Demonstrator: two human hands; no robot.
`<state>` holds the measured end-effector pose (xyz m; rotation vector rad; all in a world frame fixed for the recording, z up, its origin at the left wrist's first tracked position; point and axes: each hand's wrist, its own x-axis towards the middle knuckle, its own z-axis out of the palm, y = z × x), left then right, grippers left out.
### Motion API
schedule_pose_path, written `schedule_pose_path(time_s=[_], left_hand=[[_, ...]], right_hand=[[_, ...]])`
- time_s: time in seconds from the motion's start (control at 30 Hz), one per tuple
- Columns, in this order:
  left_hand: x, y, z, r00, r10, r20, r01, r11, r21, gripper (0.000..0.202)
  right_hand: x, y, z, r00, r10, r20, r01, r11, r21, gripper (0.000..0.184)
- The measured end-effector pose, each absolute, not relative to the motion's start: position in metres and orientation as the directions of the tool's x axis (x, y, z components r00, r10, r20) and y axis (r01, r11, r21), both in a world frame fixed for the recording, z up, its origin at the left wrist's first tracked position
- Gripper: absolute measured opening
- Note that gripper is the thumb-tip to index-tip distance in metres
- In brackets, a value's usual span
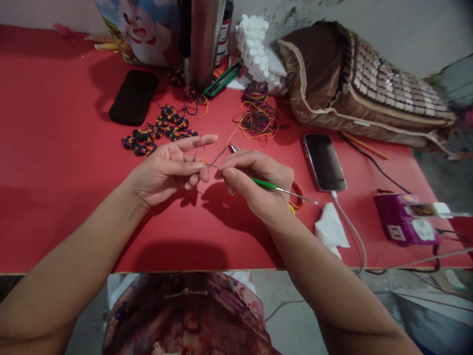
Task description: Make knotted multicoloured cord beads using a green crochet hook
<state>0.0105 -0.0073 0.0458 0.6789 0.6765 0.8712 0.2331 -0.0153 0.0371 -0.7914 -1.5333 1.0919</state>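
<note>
My left hand (162, 170) pinches thin multicoloured yarn (219, 157) between thumb and fingers, with a strand looped over the outstretched index finger. Close beside it, my right hand (258, 180) is closed around a crochet hook (263, 183) with a green grip; its metal end sticks out to the right. The hook's working tip is at the small bit of stitching near my left fingertips, too fine to make out. From there the yarn runs up to a loose tangle (260, 121). Behind my left hand lie dark, orange and purple crocheted pieces (172, 123).
On the red table (55, 148) are a black phone-shaped object (133, 97), a green cutter (222, 81), a steel flask (203, 44), a phone (325, 162) on a white cable, crumpled tissue (330, 227) and a purple power box (402, 219). A brown bag (362, 88) fills the back right.
</note>
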Motion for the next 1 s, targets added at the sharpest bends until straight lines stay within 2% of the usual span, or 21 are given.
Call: schedule_pose_path(time_s=[0.1,0.23,0.4,0.5,0.63,0.8,1.0], left_hand=[[0.011,-0.008,0.047,0.470,0.846,-0.252,-0.476,0.484,0.734,0.061],[0.016,-0.009,0.042,0.439,0.862,-0.253,-0.523,0.475,0.708,0.058],[0.025,-0.013,0.040,0.353,0.914,-0.199,-0.560,0.377,0.738,0.055],[0.028,-0.015,0.041,0.313,0.930,-0.194,-0.547,0.343,0.764,0.059],[0.032,-0.017,0.041,0.247,0.953,-0.178,-0.517,0.285,0.807,0.066],[0.035,-0.018,0.040,0.181,0.978,-0.100,-0.462,0.175,0.870,0.073],[0.031,-0.018,0.043,0.175,0.979,-0.105,-0.400,0.169,0.901,0.065]], right_hand=[[0.236,-0.017,0.038,-0.350,0.840,0.414,-0.016,0.436,-0.900,0.007],[0.231,-0.017,0.033,-0.385,0.821,0.421,0.113,0.495,-0.861,0.010],[0.227,-0.011,0.027,-0.426,0.795,0.432,0.212,0.552,-0.807,0.017],[0.226,-0.010,0.024,-0.466,0.767,0.441,0.267,0.597,-0.756,0.020],[0.223,-0.014,0.014,-0.416,0.782,0.464,0.372,0.612,-0.698,0.024],[0.217,-0.019,0.008,-0.331,0.785,0.523,0.336,0.616,-0.712,0.029],[0.218,-0.028,0.018,-0.264,0.845,0.465,0.283,0.528,-0.801,0.027]])
